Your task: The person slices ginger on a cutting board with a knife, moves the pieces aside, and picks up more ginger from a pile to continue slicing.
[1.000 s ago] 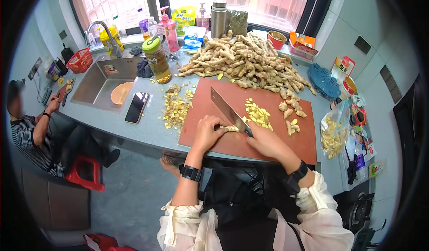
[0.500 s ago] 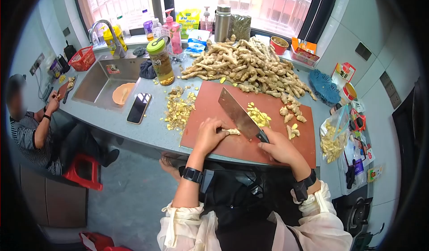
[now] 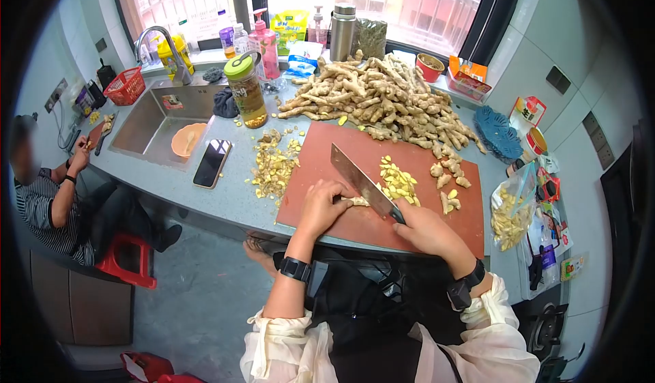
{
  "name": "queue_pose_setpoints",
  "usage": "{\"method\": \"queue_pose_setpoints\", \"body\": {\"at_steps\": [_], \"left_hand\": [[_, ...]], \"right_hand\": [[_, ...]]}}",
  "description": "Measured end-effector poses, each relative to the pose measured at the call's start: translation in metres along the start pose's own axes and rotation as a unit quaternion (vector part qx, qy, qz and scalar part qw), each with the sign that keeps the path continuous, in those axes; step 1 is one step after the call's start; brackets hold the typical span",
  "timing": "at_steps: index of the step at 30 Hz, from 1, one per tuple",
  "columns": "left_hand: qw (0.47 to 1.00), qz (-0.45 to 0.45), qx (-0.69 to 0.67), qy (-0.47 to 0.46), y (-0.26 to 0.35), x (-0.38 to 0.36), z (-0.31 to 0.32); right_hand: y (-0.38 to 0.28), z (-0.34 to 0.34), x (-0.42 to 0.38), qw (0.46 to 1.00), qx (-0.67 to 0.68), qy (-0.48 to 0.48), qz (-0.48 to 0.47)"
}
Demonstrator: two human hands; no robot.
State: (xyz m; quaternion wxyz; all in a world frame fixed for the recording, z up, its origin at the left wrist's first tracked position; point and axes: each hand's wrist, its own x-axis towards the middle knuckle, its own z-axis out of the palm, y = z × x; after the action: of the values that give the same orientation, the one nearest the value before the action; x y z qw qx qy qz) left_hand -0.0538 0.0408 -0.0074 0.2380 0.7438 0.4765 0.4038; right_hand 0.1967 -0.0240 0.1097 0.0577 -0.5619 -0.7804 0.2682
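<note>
My left hand is closed on a small ginger piece lying on the red-brown cutting board. My right hand grips the dark handle of a cleaver, whose wide blade slants up and left beside that piece. Cut yellow ginger slices lie just right of the blade. Several small ginger knobs rest near the board's right side. A large heap of whole ginger is piled behind the board, and peelings and scraps lie to its left.
Left of the scraps are a phone, a green-lidded jar and the sink with an orange bowl. A bag of ginger and a blue dish stand right. A seated person works at far left.
The cleaver's blade tip has dropped slightly and shifted left, its edge nearer the held piece. My left hand has hardly moved.
</note>
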Motion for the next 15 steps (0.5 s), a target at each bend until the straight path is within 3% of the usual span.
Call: {"method": "queue_pose_setpoints", "body": {"at_steps": [3,8,15], "left_hand": [[1.000,-0.006,0.012,-0.010,0.002,0.001,-0.002],[1.000,0.008,0.011,0.004,0.004,0.000,-0.003],[1.000,-0.003,0.009,-0.001,0.005,0.000,-0.003]], "right_hand": [[0.001,0.005,0.016,1.000,-0.012,-0.011,0.021],[0.008,0.009,0.032,0.999,0.028,0.016,-0.029],[0.007,-0.006,-0.018,0.999,0.036,-0.026,0.007]]}}
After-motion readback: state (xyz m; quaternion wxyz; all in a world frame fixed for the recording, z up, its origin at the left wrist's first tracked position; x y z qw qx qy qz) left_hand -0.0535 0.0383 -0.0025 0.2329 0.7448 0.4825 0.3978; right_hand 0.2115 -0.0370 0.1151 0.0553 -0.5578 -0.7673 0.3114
